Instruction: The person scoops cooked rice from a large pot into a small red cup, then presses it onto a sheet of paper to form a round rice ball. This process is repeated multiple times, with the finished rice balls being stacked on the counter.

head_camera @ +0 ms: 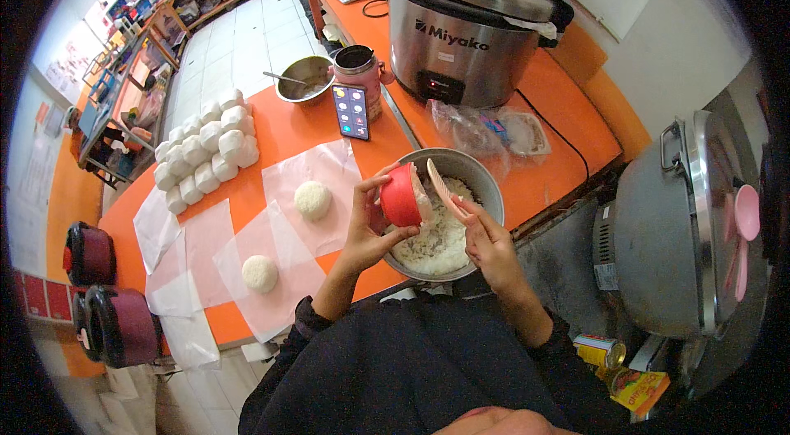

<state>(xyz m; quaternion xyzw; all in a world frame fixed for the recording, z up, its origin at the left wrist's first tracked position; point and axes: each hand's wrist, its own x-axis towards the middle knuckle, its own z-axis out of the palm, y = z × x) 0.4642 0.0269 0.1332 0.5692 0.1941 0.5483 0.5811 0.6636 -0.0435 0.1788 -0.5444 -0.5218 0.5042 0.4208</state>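
Observation:
My left hand (pixel 370 228) holds a red bowl (pixel 400 195) tilted on its side, its mouth facing right, with white rice at the rim. In my right hand (pixel 490 243) is a pale pink rice paddle (pixel 445 191), its blade raised close to the bowl's mouth. Both are above a round metal pot (pixel 498 209) holding cooked rice (pixel 435 253). To the left, two rounded rice mounds (pixel 313 200) (pixel 260 274) sit apart on sheets of translucent wrapping paper (pixel 287 311). Several white wrapped bundles (pixel 210 135) stand close together in rows beyond the sheets.
A large rice cooker (pixel 460 34) stands at the back, near crumpled clear plastic (pixel 463 126). A phone (pixel 352 112) leans on a pink tumbler (pixel 364 74) beside a metal bowl with a spoon (pixel 305 78). A big lidded pot (pixel 660 237) is at right; stools (pixel 126 327) are at left.

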